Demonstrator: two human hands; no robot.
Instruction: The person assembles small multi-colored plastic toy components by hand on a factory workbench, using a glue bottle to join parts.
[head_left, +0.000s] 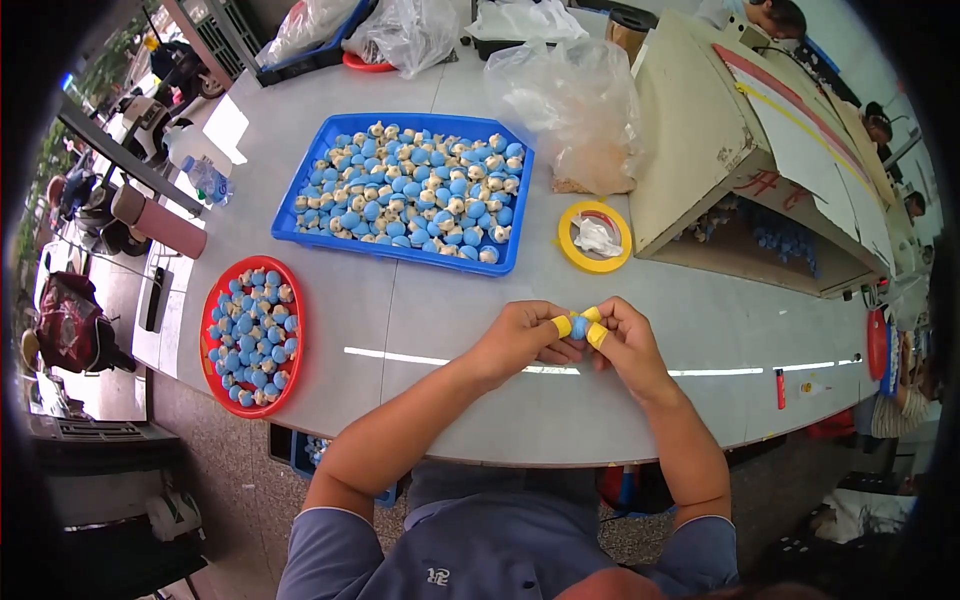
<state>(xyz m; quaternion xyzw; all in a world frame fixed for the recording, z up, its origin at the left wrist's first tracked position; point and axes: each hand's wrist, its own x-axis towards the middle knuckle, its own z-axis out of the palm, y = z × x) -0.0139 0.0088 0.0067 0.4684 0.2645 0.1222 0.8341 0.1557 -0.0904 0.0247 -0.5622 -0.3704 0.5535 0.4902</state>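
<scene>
My left hand point(518, 342) and my right hand point(630, 347) meet over the table near its front edge. Pinched between their fingertips is a small blue piece point(579, 327), about the size of the figurine heads in the tray; my fingers hide most of it. Yellow wraps cover several of my fingertips. Beyond my hands, a blue tray point(400, 256) holds many small blue-and-cream figurine heads point(415, 190). More such pieces point(252, 335) fill a round red tray point(207, 350) to the left of my forearm.
A yellow ring-shaped dish point(568, 250) holding crumpled white material lies beyond my hands. To the right stands a cream open-fronted box point(700, 140). Plastic bags point(570, 110) lie at the back. A pink bottle point(160, 222) stands left, and a red marker point(780, 389) lies right.
</scene>
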